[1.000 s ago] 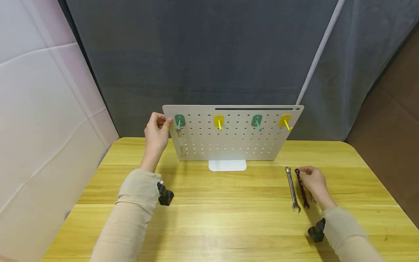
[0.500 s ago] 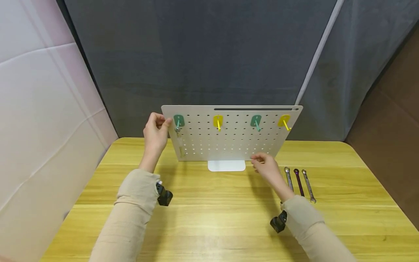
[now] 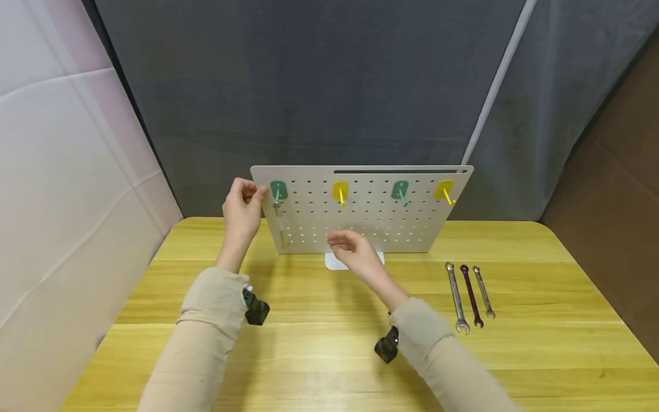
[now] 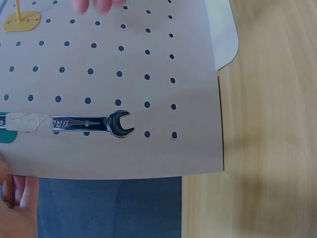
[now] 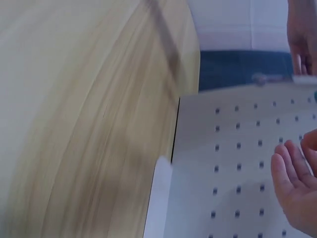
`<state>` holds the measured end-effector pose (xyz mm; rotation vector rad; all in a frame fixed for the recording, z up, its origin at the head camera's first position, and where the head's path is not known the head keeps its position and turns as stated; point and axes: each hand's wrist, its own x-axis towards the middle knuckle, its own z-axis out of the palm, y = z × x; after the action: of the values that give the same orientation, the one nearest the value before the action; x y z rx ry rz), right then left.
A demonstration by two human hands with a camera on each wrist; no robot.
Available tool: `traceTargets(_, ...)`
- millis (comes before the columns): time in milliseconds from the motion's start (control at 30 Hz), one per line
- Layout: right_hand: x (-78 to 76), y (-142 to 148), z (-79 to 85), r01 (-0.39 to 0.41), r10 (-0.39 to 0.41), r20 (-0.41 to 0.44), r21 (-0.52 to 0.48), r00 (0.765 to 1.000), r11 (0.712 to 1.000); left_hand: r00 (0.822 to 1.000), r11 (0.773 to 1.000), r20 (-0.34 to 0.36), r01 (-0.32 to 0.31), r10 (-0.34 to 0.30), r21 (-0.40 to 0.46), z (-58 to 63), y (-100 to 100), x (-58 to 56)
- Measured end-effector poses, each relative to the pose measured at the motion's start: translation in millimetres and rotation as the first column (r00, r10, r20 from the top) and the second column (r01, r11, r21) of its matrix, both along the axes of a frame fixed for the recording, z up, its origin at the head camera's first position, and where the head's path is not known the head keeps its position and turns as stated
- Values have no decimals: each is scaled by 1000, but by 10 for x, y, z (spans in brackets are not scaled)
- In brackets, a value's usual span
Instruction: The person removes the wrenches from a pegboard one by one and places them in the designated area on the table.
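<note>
My left hand (image 3: 242, 212) pinches the left edge of a white pegboard (image 3: 360, 214) standing on the table. A silver combination wrench (image 4: 84, 124) hangs on the leftmost green hook (image 3: 278, 189), close by that hand. White wrapping covers part of its shaft. In front of the board's lower middle is my right hand (image 3: 357, 254), holding nothing, its fingers loosely bent. In the right wrist view its fingers (image 5: 292, 168) appear before the perforated face. Three wrenches lie side by side at the right: a large silver wrench (image 3: 457, 297), a purple wrench (image 3: 471, 296) and a smaller silver wrench (image 3: 484, 293).
Further along the board's top row are a yellow hook (image 3: 340, 190), a green hook (image 3: 399, 190) and another yellow hook (image 3: 444, 189). A white foot plate (image 3: 336, 262) juts forward under the board. Behind the wooden table (image 3: 309, 355) hangs a dark grey curtain (image 3: 309, 80).
My right hand has moved left, away from the wrenches at the right, to the middle of the board. My left hand keeps its place on the board's edge.
</note>
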<state>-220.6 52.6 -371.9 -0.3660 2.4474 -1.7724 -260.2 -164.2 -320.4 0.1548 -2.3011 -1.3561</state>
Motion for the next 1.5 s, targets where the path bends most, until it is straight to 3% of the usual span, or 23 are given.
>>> traceTargets(233,-13,-325,19,-139,141,24,-66,990,988,1000,1000,7,-2,2,-4,-19,-13,3)
traceTargets(400,-16,-491,57,-189,193,27,-105,981,976,1000,1000,7,-6,6,-4,-22,-25,4)
traceTargets(700,-16,-685,83,-186,192,45,-113,980,976,1000,1000,16,5,-4,-3,-24,-25,11)
traceTargets(1133,11,-738,88,-189,205,82,-169,975,967,1000,1000,8,10,-10,-8,-11,-3,1)
traceTargets(1500,113,-779,136,-101,122,78,-233,989,967,1000,1000,-3,3,-3,-2,-7,-2,7)
